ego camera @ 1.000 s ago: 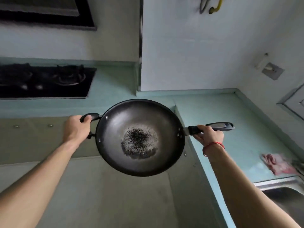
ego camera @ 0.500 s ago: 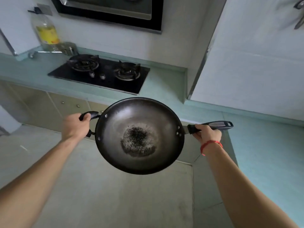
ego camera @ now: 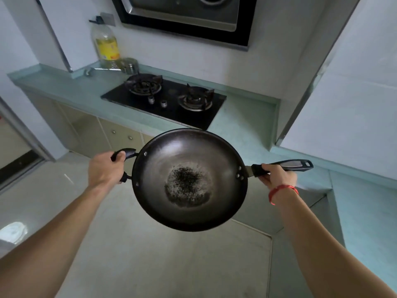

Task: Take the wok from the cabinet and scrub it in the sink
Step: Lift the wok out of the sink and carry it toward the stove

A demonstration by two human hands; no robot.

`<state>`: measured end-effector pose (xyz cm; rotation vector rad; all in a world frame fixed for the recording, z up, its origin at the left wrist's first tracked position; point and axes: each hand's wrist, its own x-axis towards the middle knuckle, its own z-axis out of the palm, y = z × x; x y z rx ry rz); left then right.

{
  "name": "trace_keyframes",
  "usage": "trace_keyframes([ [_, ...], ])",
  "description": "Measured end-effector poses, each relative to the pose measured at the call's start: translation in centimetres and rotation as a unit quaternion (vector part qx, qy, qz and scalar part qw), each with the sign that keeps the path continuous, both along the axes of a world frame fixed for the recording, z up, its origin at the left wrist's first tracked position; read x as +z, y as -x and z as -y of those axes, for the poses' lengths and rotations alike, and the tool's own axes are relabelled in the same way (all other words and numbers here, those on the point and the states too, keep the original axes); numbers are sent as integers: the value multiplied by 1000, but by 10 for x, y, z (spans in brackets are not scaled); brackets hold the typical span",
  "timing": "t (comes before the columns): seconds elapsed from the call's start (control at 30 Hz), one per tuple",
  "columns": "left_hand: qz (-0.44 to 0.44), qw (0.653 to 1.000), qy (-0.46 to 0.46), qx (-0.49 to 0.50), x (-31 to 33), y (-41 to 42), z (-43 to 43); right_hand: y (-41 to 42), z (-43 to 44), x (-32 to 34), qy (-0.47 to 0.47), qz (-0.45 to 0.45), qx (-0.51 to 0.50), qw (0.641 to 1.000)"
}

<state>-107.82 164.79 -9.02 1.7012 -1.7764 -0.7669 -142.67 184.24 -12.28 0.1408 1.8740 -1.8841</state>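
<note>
Teal counter point(ego camera: 240, 117) bears a black gas hob point(ego camera: 169, 102); grey tiled floor point(ego camera: 150, 254) below.

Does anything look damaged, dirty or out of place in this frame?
The wok, held over the floor by the left hand and right hand, has a black speckled patch ringed with pale residue at its bottom centre; it looks burnt on. Nothing else stands out.

Dark round wok point(ego camera: 189, 179), charred patch at centre, level in mid-air above floor, handles either side.
</note>
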Motion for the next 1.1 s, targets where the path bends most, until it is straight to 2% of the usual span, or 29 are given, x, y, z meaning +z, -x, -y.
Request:
trace_keyframes([
  [0.27,-28,999,-13,20,-9,-4,63,6,78,-2,-6,-3,28,1000],
  [0.47,-66,997,-22,28,-20,5,151,13,159,-7,-6,-4,29,1000],
  [0.73,-33,999,-22,-20,-16,36,278,25,259,4,-9,-4,-31,999],
  [0.9,-61,996,-19,-55,-15,68,341,43,295,15,6,-12,-68,998],
  [1.1,-45,995,-1,-93,-21,119,402,79,333,17,12,-25,-101,995],
])
